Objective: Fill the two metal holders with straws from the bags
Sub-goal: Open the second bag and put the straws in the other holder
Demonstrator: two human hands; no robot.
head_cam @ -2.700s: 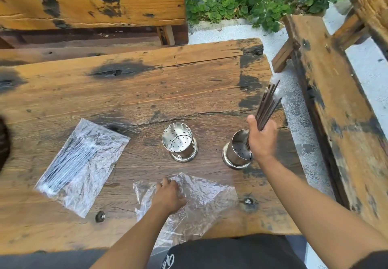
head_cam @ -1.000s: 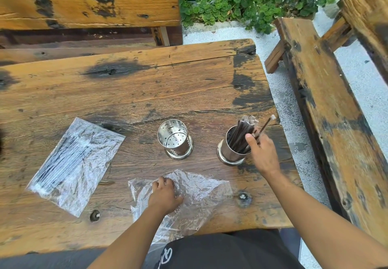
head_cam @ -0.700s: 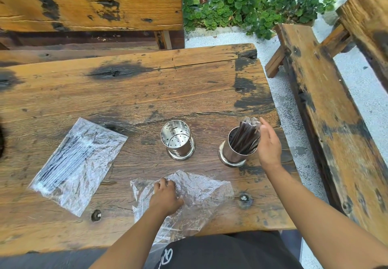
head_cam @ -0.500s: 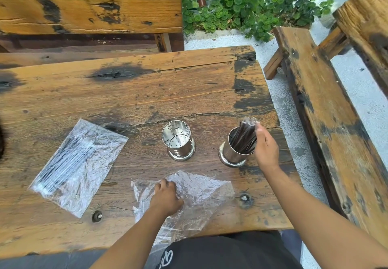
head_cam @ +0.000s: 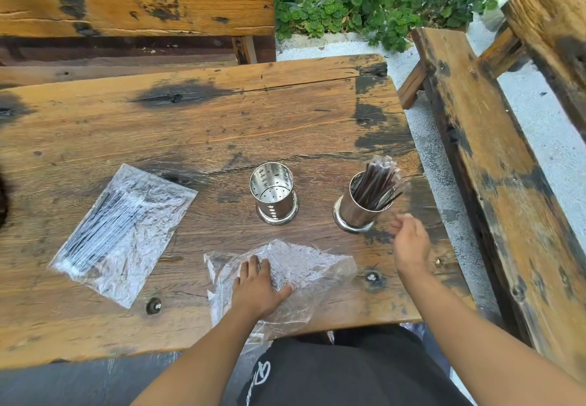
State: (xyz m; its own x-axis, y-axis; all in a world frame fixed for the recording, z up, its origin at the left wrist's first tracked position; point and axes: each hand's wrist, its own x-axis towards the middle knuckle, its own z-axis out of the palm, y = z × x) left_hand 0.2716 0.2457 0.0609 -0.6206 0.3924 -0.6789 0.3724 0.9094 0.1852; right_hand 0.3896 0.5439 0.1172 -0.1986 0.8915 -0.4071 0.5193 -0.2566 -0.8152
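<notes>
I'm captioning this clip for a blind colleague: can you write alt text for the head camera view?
On a worn wooden table, the right metal holder stands full of dark straws, while the left metal holder is empty. The right hand hovers open beside the filled holder; the left hand presses an emptied plastic bag. A full bag of straws lies at left.

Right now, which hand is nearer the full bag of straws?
Left. The left hand rests on the empty bag, right of the full bag of straws. The right hand is farther right, beside the filled holder.
</notes>
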